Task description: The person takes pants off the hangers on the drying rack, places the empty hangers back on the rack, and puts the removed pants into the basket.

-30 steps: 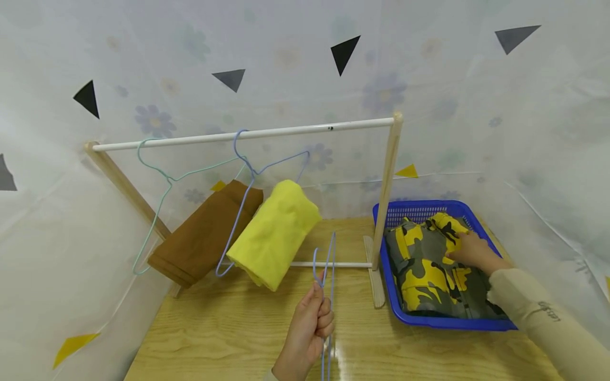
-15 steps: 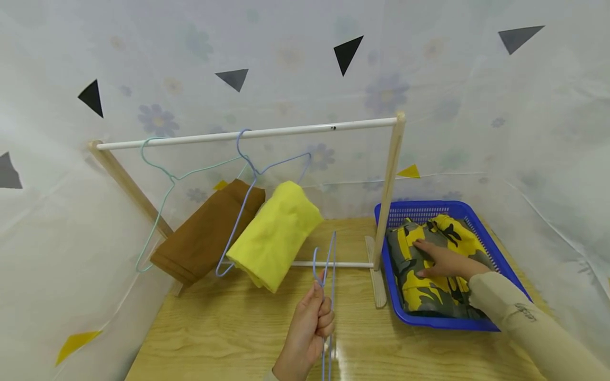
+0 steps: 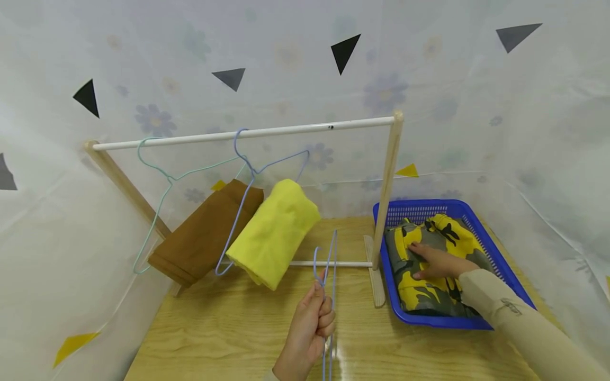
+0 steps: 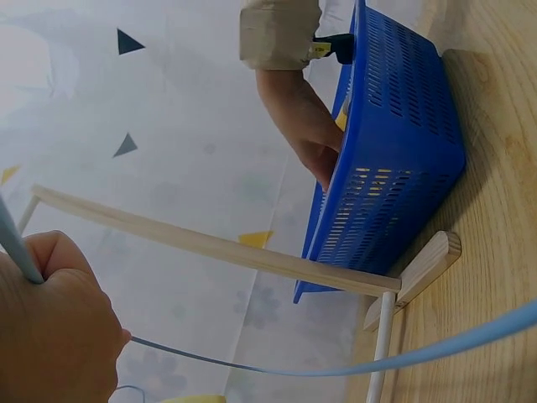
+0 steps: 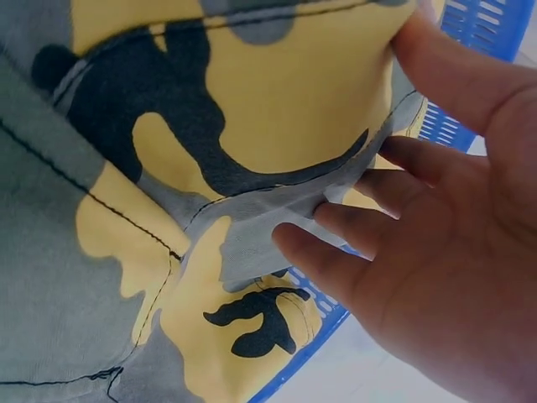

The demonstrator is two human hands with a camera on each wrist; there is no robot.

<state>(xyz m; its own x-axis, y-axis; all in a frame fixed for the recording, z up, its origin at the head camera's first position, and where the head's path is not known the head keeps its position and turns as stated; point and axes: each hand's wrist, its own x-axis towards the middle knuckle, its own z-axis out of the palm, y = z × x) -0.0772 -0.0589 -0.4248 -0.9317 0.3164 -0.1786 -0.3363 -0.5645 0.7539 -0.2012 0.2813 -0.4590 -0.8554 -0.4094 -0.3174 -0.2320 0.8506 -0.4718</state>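
Observation:
My left hand grips a light blue wire hanger near its hook, upright over the table. In the left wrist view, part of the hanger curves across the foreground. At the right, my right hand rests on a yellow, grey and black camouflage garment inside a blue plastic basket. The right wrist view shows the fingers fairly straight along a stitched edge of the cloth, with the thumb higher up at another edge.
A rack with a white bar and wooden legs stands behind. On it hang a brown cloth on a green hanger and a yellow cloth on a blue hanger. The basket is beside the rack's right foot.
My right hand has moved left across the camouflage garment, from its far right part to its middle. My left hand keeps its hold on the hanger, nearly still.

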